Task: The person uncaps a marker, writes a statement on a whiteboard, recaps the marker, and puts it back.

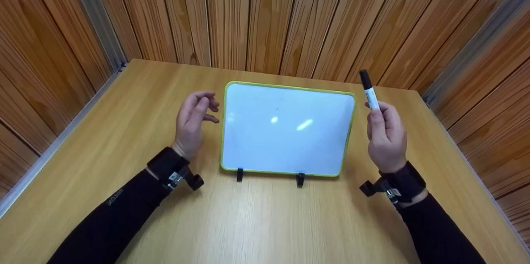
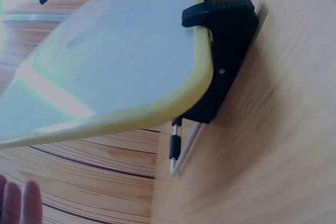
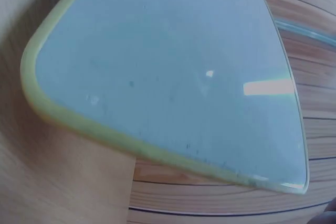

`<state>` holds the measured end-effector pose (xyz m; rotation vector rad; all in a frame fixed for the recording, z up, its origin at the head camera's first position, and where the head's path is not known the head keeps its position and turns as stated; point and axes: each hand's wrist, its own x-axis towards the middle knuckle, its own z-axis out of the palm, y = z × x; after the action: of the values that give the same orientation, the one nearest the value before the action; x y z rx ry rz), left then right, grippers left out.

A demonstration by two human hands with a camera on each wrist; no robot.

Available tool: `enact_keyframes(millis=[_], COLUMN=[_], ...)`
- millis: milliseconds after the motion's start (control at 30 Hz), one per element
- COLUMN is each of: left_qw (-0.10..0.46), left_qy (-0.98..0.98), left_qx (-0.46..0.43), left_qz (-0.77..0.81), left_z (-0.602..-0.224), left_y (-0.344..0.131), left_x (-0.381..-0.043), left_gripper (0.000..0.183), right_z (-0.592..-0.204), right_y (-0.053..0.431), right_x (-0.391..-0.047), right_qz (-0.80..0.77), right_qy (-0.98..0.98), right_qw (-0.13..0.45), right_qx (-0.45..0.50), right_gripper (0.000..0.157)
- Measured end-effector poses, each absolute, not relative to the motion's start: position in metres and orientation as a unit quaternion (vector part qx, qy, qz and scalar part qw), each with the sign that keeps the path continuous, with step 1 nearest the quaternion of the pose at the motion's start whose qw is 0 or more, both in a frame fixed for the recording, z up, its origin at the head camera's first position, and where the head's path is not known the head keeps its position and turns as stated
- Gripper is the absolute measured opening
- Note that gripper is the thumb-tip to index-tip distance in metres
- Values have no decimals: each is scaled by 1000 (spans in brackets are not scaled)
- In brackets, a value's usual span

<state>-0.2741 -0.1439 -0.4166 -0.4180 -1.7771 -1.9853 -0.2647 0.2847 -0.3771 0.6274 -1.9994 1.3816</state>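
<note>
A small whiteboard (image 1: 285, 144) with a yellow-green rim leans on a stand in the middle of the table; its face carries light reflections and a few small dark specks. To its right, my right hand (image 1: 387, 137) pinches a marker (image 1: 371, 96) with a white barrel and a black cap pointing up. Left of the board, my left hand (image 1: 191, 121) is raised with loosely bent fingers and holds nothing. In the left wrist view, fingers (image 2: 30, 203) of that hand show at the lower left corner, apart from the board's rim.
Black stand feet (image 1: 300, 180) hook over the board's lower edge, and a thin metal rod (image 2: 184, 156) props it behind. The wooden table (image 1: 265, 222) is bordered by wood-panelled walls (image 1: 269, 19) at the back and both sides. Each wrist wears a black camera band (image 1: 167, 164).
</note>
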Motion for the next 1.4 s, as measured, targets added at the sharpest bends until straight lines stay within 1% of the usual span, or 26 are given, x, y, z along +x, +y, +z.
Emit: enact_keyframes(millis=[100, 200, 300, 367, 467, 533, 733, 933, 1033, 1167, 1400], left_qw=[280, 330, 374, 392, 395, 380, 297, 207, 173, 143, 121], left_qy=[-644, -665, -685, -693, -706, -717, -746, -747, -746, -751, -774], left_qx=[-171, -200, -249, -284, -326, -342, -353, -345, -351, -365, -377], left_qz=[-691, -640, -573, -534, -489, -474, -480, -530, -539, -531, -493], left_z=[-410, -401, -392, -387, -381, -379, -376, -380, -386, -389, -393], left_y=[-142, -139, -135, -130, -122, -115, -96, -84, -80, -76, -68], left_x=[-271, -265, -259, -256, -251, -247, -238, -232, -229, -226, -221], left_gripper=[38, 36, 35, 40, 55, 58, 40, 37, 36, 35, 37], right_z=[-378, -377, -378, -378, -381, -383, -390, -397, -403, -410, -416], right_y=[278, 271, 264, 258, 251, 247, 238, 227, 220, 212, 206], right_x=[-260, -254, -248, -244, -239, -236, -229, -226, -225, -222, -216], right_qz=[516, 511, 502, 496, 488, 483, 459, 452, 453, 441, 404], right_qy=[-755, -757, -761, -763, -763, -761, -762, -749, -735, -733, -747], right_qw=[314, 305, 295, 290, 286, 282, 260, 244, 241, 237, 224], right_qx=[255, 270, 286, 297, 315, 330, 376, 418, 443, 461, 479], right_gripper=[27, 25, 24, 23, 23, 23, 22, 19, 18, 21, 35])
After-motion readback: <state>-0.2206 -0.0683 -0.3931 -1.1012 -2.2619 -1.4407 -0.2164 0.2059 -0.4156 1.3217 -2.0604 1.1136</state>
